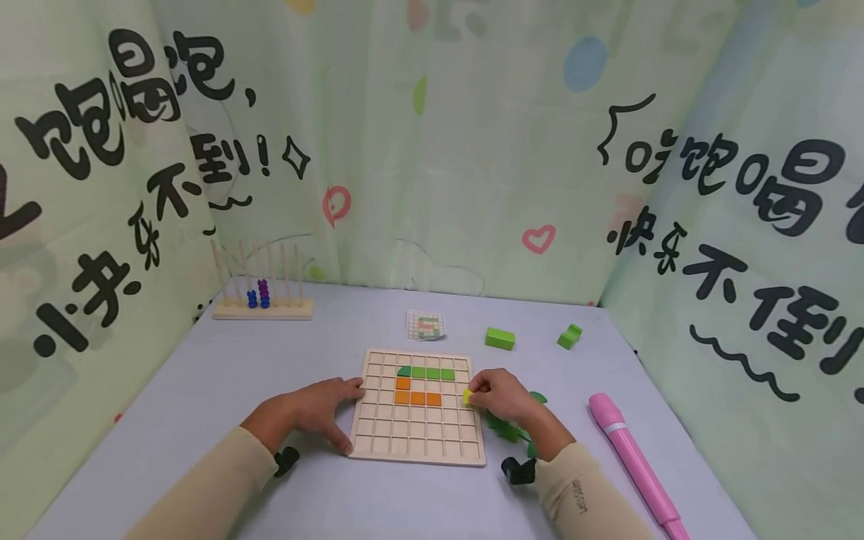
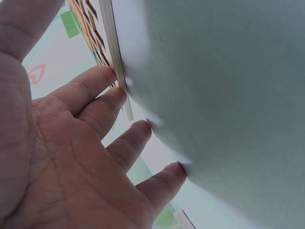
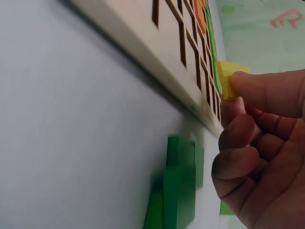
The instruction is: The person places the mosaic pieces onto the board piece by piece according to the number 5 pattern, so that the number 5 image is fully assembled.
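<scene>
Evidently, we pinch a small yellow block [image 3: 231,68] in our right hand [image 1: 506,397] at the right side of the pale wooden gridded board [image 1: 415,448]; our left hand [image 1: 317,409], fingers spread, touches its left edge. Leftward of the block, between our hands, a row of orange pieces [image 1: 418,399] runs left to right; a green row [image 1: 433,373] lies farther.

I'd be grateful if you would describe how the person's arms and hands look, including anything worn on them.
Both arms wear long beige sleeves; the right sleeve has small dark lettering near its cuff, while the left sleeve looks plain. A small black device shows at each wrist. The left hand and right hand are bare, without gloves.
</scene>
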A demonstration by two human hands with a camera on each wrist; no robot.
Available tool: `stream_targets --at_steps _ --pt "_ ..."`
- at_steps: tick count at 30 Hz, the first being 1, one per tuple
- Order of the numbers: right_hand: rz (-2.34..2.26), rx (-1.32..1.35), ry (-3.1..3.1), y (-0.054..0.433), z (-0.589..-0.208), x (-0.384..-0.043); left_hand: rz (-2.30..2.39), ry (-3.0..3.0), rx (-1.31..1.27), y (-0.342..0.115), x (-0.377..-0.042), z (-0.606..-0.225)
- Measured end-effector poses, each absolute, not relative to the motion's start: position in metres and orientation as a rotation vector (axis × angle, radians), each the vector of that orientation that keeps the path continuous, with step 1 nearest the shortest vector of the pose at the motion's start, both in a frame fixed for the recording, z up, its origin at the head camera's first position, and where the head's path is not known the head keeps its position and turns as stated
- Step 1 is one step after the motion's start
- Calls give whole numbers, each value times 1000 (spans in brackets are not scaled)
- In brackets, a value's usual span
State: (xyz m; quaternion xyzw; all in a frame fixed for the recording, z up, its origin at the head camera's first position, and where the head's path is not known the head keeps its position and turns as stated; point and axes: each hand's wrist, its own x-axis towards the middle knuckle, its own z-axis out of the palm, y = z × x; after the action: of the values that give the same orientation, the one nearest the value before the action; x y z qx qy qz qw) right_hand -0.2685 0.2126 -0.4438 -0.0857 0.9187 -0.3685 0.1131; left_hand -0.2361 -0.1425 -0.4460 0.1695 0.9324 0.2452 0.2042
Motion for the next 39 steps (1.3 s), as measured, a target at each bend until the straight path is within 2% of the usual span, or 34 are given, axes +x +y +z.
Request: stream_targets --at_steps 14,31,39 --pt "-991 -412 2710 183 -449 -276 679 2605 483 -143 -235 -446" --pt "-662 -332 2868 166 -450 -274 684 2611 481 -142 -236 -448" --pt "-697 -325 2871 166 -449 -272 683 2615 484 -142 -236 -447"
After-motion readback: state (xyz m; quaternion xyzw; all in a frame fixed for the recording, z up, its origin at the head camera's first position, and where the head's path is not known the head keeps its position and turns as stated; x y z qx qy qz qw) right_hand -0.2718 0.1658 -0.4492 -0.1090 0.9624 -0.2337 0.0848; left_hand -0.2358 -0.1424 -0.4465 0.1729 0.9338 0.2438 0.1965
